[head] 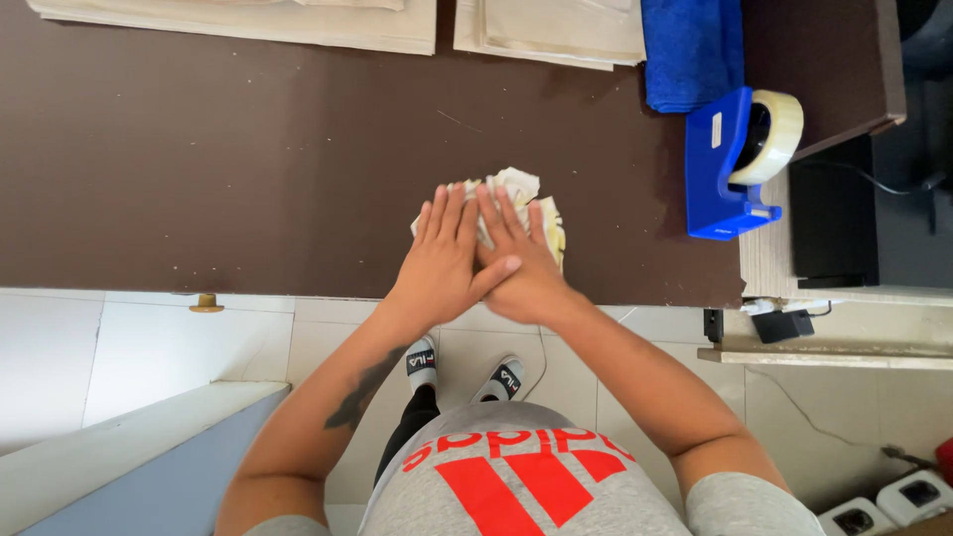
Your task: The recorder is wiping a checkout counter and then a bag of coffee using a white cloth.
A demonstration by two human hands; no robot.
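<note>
Cream crumpled paper lay at centre frame on the dark brown table, pressed flat under the left hand and right hand, fingers spread and overlapping; apparently mid-flattening, calling for firm, even downward pressure.

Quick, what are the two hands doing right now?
Left hand: open, flat, pressing on the crumpled paper.
Right hand: open, flat on the same paper, overlapping the left.

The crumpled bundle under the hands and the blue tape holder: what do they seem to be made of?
The crumpled bundle looks like thin, matte paper, cream and white: it shows sharp creases. The blue tape holder looks like moulded plastic, smooth with a slight sheen.
</note>
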